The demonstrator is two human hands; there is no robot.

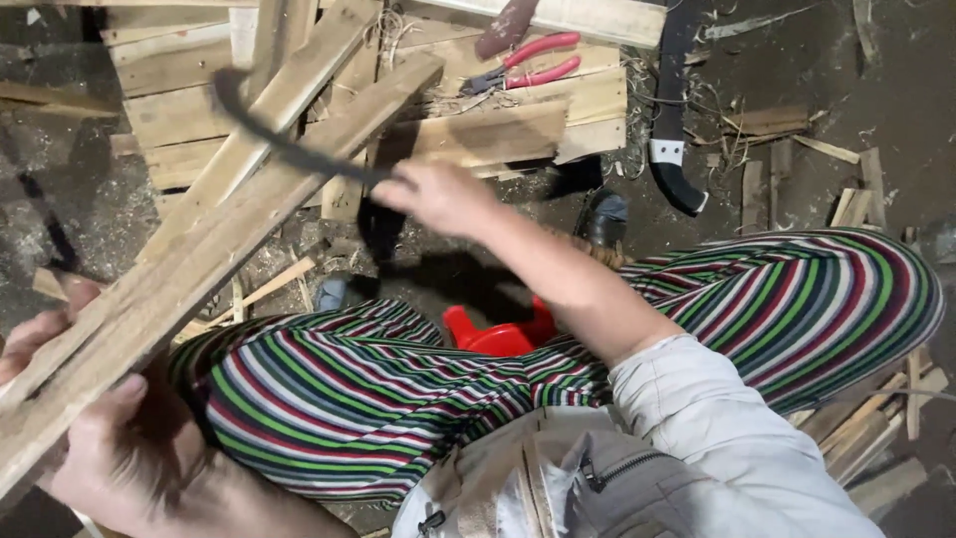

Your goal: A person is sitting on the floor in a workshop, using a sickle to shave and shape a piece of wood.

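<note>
Down low, the left hand point(95, 438) has its fingers wrapped round the near end of a long wooden plank point(214, 214), thumb on top; the plank runs diagonally up & away to the right, its far end over a stack of boards point(498, 125). Right hand point(438, 196) is closed round the handle of a dark curved blade point(269, 130) (blurred, so edge detail can't be made out), the blade arcing left across the plank approx. at its upper half. Whether it touches the wood can't be told. Both knees in striped trousers point(349, 389) frame a red stool point(498, 334) below. On the boards lie red-handled pliers point(523, 65); a second dark blade w/ a black handle point(672, 120) lies on the floor to the right, well apart from both hands. Wood offcuts point(866, 418) scatter at right.
</note>
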